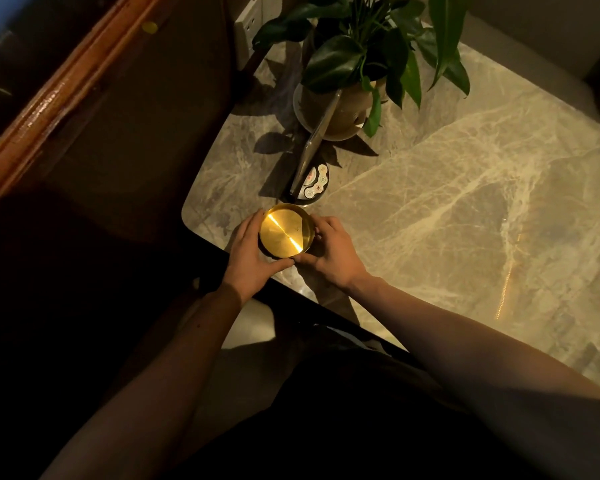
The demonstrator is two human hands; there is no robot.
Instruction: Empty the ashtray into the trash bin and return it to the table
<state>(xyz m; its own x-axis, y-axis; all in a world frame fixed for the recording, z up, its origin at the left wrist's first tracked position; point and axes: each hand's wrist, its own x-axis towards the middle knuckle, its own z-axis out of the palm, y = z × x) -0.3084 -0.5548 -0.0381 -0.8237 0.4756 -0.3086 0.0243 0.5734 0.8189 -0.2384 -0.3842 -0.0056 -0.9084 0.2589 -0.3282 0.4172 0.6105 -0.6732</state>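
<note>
The room is dim, and a marble table (447,202) glows under warm light. At its near corner sits the round gold ashtray (286,230), and I hold it between my 2 hands: my left hand (253,252) cups its left side, my right hand (329,249) wraps its right side, thumbs meeting at the near rim. Beyond it stand a small button-topped device (314,183) and a potted plant (357,64).

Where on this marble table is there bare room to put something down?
The wide stretch of the table right of the right hand and below the potted plant is bare. The near-left corner is crowded: ashtray, left hand, button stand.
</note>
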